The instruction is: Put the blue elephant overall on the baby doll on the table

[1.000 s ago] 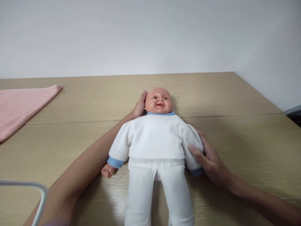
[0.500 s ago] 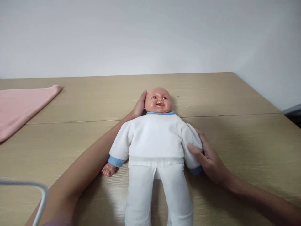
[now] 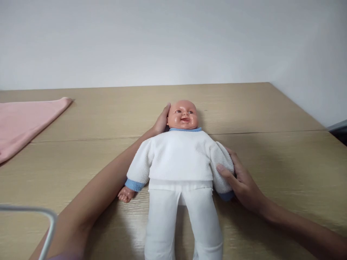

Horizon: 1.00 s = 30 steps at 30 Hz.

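A baby doll [image 3: 180, 159] in a white fleece top with blue cuffs and white trousers lies on its back in the middle of the wooden table [image 3: 271, 151], head away from me. My left hand [image 3: 162, 121] cups the side of the doll's head, fingers curved against it. My right hand [image 3: 240, 180] wraps round the doll's sleeved arm on the right, thumb on top of the fleece and fingers behind it.
A pink cloth [image 3: 24, 121] lies flat at the table's far left. A thin grey wire-like bar [image 3: 43, 224] crosses the lower left corner close to the camera. A white wall rises behind the table, whose right edge runs diagonally at the right.
Almost nothing: the doll and both hands hold the same places, with only a slight shift of the view.
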Available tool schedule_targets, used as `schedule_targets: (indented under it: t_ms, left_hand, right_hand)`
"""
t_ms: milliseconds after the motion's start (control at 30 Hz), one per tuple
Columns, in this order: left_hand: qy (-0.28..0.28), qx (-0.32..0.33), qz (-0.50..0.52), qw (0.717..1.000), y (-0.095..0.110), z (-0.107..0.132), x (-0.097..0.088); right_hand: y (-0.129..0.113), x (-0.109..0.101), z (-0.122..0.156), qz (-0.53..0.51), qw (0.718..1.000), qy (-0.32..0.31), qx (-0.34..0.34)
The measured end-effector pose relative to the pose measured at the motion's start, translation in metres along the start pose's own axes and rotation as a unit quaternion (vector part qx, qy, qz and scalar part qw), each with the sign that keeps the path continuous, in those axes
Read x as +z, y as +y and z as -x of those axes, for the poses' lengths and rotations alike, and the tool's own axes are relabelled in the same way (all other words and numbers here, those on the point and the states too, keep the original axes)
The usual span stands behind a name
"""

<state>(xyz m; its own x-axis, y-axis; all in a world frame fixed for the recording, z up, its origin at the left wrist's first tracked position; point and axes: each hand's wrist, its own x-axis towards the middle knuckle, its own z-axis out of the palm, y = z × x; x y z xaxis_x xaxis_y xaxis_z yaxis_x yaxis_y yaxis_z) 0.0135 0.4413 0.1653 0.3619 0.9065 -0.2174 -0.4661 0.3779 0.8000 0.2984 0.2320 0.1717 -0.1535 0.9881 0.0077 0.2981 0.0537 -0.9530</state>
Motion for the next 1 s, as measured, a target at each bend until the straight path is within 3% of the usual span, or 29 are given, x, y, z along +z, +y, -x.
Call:
schedule_targets:
  t_ms: [600,1000]
  left_hand:
    - [0.007,0.007,-0.036,0.999,0.0021,0.0027,0.0020]
    - [-0.024,0.007,-0.042,0.999,-0.0011,-0.0034,-0.0069]
  right_hand:
    - [0.0021,0.0004,-0.0024,0.010,1.000,0.006,-0.014]
    - [0.0033,0.0012,-0.0025,0.015,1.000,0.017,-0.017]
